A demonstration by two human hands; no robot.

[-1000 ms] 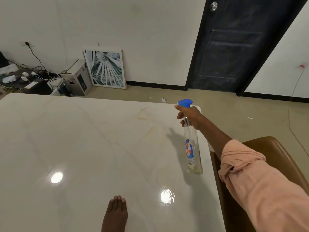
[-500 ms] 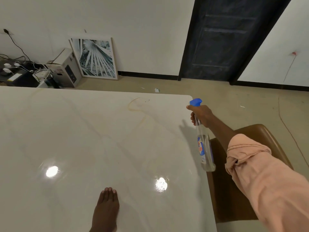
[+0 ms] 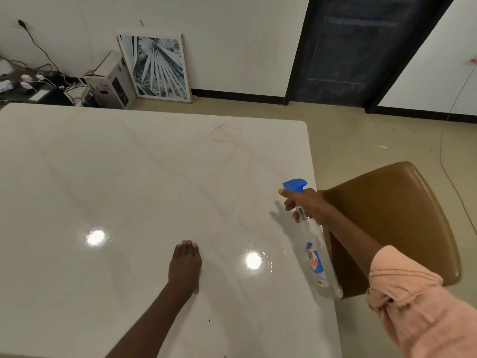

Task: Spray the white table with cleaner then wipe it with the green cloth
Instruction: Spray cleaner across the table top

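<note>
The glossy white table (image 3: 129, 177) fills the left and middle of the view, with a faint yellowish ring stain near its far right corner. My right hand (image 3: 307, 205) grips the neck of a clear spray bottle (image 3: 321, 267) with a blue trigger head, held over the table's right edge, nozzle pointing left across the top. My left hand (image 3: 184, 264) lies flat on the table, fingers together and palm down, holding nothing. No green cloth is in view.
A brown leather chair (image 3: 397, 215) stands against the table's right edge, under my right arm. On the floor beyond the table are a framed palm picture (image 3: 154, 68), a white box (image 3: 111, 83), tangled cables and a dark door (image 3: 361, 47).
My right hand has carried the bottle from over the table's far right part back toward me along the right edge. My left hand has slid forward on the tabletop, so more forearm shows.
</note>
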